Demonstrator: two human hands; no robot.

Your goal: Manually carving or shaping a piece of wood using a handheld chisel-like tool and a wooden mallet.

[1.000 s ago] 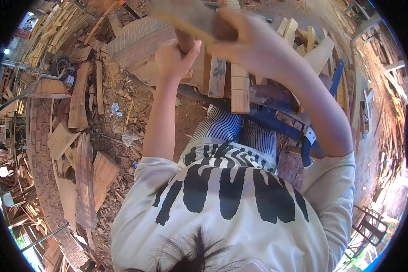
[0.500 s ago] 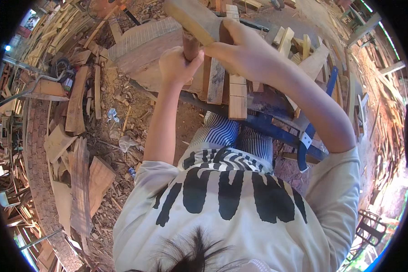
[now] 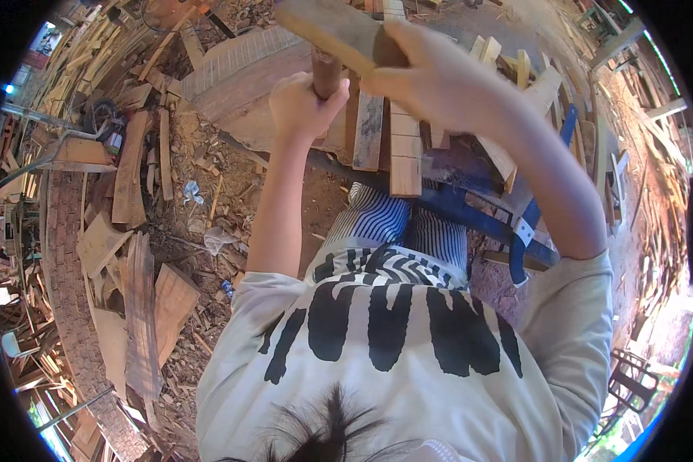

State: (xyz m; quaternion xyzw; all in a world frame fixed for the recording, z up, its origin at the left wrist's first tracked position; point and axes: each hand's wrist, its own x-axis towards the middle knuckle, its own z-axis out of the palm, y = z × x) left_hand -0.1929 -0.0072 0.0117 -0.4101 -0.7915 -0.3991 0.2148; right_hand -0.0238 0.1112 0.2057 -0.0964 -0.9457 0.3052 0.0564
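Observation:
My left hand (image 3: 300, 108) is closed round a brown wooden cylinder (image 3: 326, 69), held upright over the work area. A flat wooden block (image 3: 319, 27) is gripped in my right hand (image 3: 439, 88), slanting over the cylinder's top; whether they touch I cannot tell. Beneath my hands lie a weathered board (image 3: 368, 138) and a pale strip with cross lines (image 3: 405, 162), on a dark blue metal support (image 3: 446, 204) above my knees. A long blade-like tool with a dark handle (image 3: 518, 254) leans at the right of it.
Offcuts and planks (image 3: 138, 308) cover the dusty ground at my left, near a metal frame with a wheel (image 3: 100, 115). Several boards (image 3: 531, 92) lie beyond my right arm. Long stacked timber (image 3: 662, 200) lines the far right, and wide planks (image 3: 231, 77) lie ahead.
Both hands dipped a little with the block and cylinder between a second and half a second ago, then rose slightly. Their grips look the same.

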